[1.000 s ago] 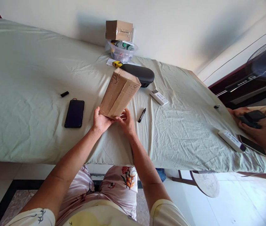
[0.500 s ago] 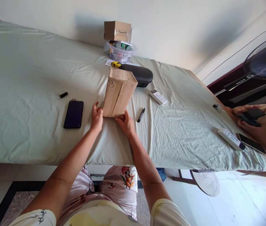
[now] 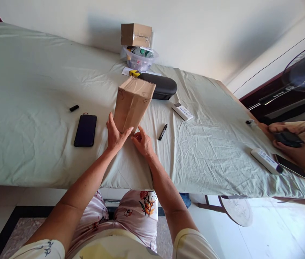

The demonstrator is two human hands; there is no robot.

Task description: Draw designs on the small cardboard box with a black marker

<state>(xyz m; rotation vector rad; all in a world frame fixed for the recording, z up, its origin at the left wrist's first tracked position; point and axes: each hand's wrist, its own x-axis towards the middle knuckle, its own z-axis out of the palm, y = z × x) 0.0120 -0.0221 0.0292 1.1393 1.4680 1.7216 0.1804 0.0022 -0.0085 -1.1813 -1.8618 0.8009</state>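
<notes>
From the head view, a tan taped cardboard box (image 3: 132,104) stands tilted on the pale green bedsheet (image 3: 47,144), its lower corner against the spread left hand (image 3: 116,136). The loosely curled right hand (image 3: 142,143) sits just beside it; its fingertips' contact and the box's underside are hard to make out.

Sheet-draped pale green table (image 3: 33,108); black smartphone (image 3: 85,130); black marker pen (image 3: 162,132); white remote control (image 3: 182,111); black zip case (image 3: 157,86)

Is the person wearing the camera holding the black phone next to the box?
No, the black phone lies on the pale green sheet, apart from the left hand, which is against the cardboard box.
</notes>
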